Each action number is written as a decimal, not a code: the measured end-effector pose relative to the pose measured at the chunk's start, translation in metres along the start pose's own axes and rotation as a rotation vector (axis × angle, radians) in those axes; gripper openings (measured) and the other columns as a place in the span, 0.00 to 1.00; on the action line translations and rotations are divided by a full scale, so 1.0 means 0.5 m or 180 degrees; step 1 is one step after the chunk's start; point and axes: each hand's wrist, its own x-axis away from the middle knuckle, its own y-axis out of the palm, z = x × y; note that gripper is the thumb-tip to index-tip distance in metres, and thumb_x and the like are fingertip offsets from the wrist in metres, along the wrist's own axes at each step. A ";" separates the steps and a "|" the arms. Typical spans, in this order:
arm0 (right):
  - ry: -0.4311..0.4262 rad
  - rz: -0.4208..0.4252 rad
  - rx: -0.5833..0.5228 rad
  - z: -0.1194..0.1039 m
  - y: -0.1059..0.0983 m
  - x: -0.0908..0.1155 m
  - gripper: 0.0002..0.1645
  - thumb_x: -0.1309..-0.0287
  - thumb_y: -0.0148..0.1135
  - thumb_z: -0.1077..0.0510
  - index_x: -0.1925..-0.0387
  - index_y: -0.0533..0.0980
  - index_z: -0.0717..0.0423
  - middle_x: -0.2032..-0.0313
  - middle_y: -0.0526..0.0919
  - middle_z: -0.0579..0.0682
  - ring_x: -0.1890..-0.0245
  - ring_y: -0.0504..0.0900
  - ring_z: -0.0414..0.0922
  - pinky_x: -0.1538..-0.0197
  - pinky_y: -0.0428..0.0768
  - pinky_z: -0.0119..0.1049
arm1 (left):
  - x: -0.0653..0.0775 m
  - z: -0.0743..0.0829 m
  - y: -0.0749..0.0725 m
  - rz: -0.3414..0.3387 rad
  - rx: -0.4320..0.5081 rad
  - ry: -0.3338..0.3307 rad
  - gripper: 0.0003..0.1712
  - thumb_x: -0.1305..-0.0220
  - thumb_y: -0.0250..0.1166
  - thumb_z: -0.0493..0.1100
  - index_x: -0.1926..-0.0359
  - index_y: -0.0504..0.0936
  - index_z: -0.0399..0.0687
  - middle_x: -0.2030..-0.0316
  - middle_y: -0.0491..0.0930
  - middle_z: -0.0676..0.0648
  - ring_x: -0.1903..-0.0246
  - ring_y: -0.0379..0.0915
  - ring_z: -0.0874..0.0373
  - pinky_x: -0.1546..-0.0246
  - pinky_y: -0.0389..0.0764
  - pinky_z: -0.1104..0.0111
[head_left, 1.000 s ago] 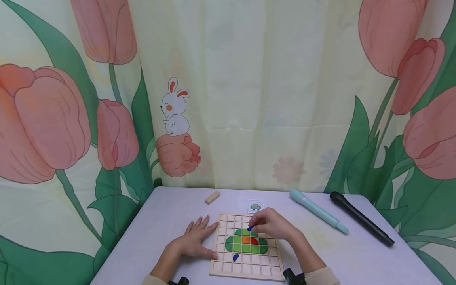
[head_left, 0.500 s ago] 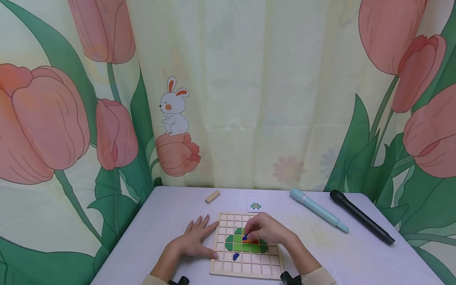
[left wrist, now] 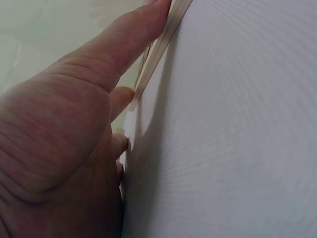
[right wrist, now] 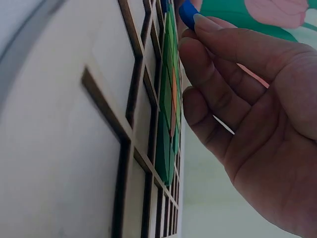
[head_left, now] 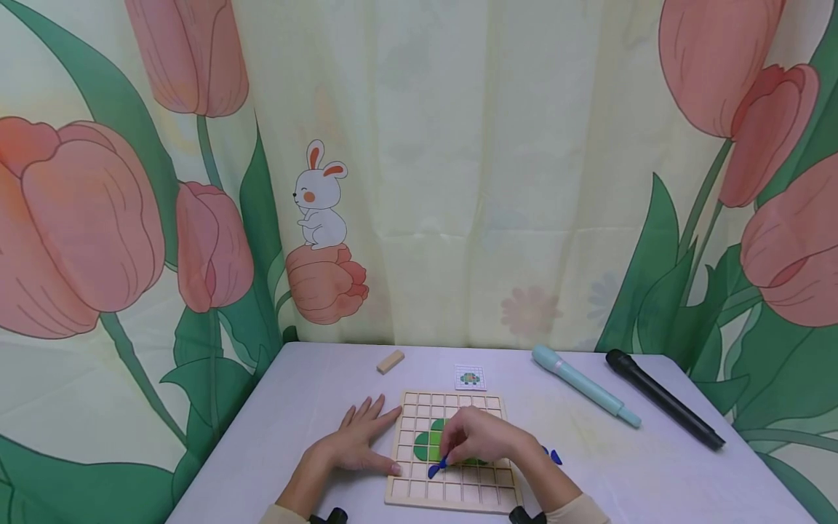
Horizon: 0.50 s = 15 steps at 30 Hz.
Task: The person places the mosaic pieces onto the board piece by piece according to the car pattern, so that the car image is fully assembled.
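A wooden grid board (head_left: 484,497) lies on the table, with green tile pieces (head_left: 428,445) set in its middle cells. My right hand (head_left: 481,437) is over the board and pinches a small blue piece (right wrist: 187,14) between thumb and fingertip. Just beside that piece, a second blue piece (head_left: 433,472) with a rounded side sits in a cell. Orange tiles (right wrist: 174,94) show among the green ones in the right wrist view; in the head view my hand hides them. My left hand (head_left: 353,444) lies spread at the board's left edge, its thumb touching the frame.
Beyond the board lies a small picture card (head_left: 470,378), with a wooden block (head_left: 390,362) to its left. A light-blue marker (head_left: 585,386) and a black marker (head_left: 664,400) lie at the right. Blue pieces (head_left: 556,457) rest beside my right wrist.
My right hand has carried the blue piece from the top of the green shape down toward the near side, beside the other blue piece. The left hand has stayed in place.
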 end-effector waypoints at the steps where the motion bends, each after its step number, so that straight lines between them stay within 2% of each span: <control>1: -0.0023 -0.0019 0.0007 -0.001 0.002 -0.001 0.05 0.43 0.74 0.68 0.67 0.88 0.56 0.71 0.89 0.43 0.73 0.79 0.31 0.65 0.80 0.25 | 0.000 0.000 0.000 -0.0001 0.0004 -0.0001 0.65 0.54 0.72 0.80 0.19 0.59 0.67 0.16 0.44 0.39 0.17 0.31 0.36 0.22 0.36 0.33; 5: -0.0068 -0.0083 0.0037 -0.004 0.012 -0.005 0.06 0.44 0.74 0.69 0.69 0.87 0.55 0.71 0.88 0.41 0.73 0.80 0.31 0.66 0.79 0.25 | 0.001 0.000 -0.001 0.0003 0.0002 0.0002 0.65 0.54 0.72 0.80 0.19 0.59 0.67 0.16 0.44 0.39 0.17 0.31 0.36 0.22 0.36 0.33; 15: 0.0107 -0.0140 0.0034 -0.009 0.026 -0.009 0.07 0.43 0.74 0.68 0.69 0.87 0.53 0.71 0.87 0.39 0.72 0.79 0.32 0.64 0.79 0.25 | -0.002 -0.001 0.000 -0.0007 -0.0003 -0.0008 0.65 0.54 0.73 0.80 0.19 0.59 0.67 0.16 0.44 0.40 0.17 0.31 0.36 0.22 0.36 0.33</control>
